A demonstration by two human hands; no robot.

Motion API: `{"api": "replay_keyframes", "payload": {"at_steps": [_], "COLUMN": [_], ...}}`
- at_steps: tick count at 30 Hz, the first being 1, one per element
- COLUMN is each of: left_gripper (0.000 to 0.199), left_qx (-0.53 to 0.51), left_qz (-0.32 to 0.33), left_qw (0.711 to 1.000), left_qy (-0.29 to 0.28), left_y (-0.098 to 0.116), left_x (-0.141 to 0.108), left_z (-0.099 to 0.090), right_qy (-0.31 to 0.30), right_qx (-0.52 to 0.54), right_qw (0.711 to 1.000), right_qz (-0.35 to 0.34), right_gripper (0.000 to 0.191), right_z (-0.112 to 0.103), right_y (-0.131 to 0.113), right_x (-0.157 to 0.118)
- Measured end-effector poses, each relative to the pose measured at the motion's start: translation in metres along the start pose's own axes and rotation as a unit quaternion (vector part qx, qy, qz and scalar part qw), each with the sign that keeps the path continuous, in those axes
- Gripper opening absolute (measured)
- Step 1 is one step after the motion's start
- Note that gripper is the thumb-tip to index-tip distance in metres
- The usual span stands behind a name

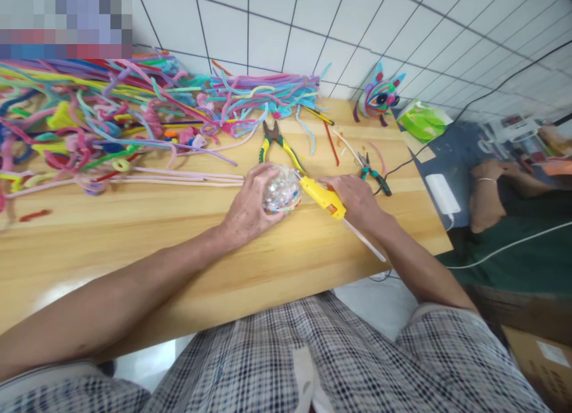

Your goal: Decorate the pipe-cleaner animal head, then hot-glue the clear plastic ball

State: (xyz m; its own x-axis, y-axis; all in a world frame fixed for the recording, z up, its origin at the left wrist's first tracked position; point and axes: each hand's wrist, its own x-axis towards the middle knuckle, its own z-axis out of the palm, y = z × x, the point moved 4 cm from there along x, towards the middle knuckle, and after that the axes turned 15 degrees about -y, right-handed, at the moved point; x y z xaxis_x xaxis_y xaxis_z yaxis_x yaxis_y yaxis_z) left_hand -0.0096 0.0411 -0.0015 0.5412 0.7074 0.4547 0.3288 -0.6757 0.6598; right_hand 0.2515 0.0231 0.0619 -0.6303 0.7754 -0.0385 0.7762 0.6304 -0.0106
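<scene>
My left hand (253, 203) is wrapped round a clear, shiny ball (282, 188) with coloured bits along its lower edge. In my right hand (354, 199) is a yellow hot glue gun (322, 196), its nozzle pointing left at the ball's upper right side. Whether the nozzle touches the ball I cannot tell. A clear glue stick (365, 239) sticks out of the gun's back end. Just beyond the ball lie pliers with yellow and black handles (291, 155), jaws away from me. Smaller green-handled pliers (375, 177) lie past my right hand.
Heaps of coloured pipe cleaners (102, 121) cover the back left of the wooden table (179, 222). A colourful animal-faced ball (379, 98) stands at the back right, near a green packet (422, 120). A black cable crosses the right side. Another person's arm (487, 192) is at the far right.
</scene>
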Motion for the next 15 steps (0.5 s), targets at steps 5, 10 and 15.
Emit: {"api": "replay_keyframes", "payload": {"at_steps": [5, 10, 15], "left_gripper": [0.092, 0.088, 0.087], "left_qx": [0.014, -0.001, 0.013], "left_qz": [-0.003, 0.002, 0.0], "left_qw": [1.0, 1.0, 1.0], "left_qy": [-0.016, -0.012, -0.011], "left_y": [0.0, 0.002, 0.003], "left_x": [0.0, 0.001, 0.001], "left_z": [-0.001, -0.003, -0.004], "right_qy": [-0.017, -0.032, -0.024], "right_qx": [0.038, 0.052, 0.05], "right_qw": [0.999, 0.998, 0.998], "right_qz": [0.01, -0.022, -0.034], "right_gripper": [0.039, 0.042, 0.044], "right_z": [0.005, 0.004, 0.006], "right_y": [0.007, -0.001, -0.007], "right_x": [0.0, 0.0, 0.001]}}
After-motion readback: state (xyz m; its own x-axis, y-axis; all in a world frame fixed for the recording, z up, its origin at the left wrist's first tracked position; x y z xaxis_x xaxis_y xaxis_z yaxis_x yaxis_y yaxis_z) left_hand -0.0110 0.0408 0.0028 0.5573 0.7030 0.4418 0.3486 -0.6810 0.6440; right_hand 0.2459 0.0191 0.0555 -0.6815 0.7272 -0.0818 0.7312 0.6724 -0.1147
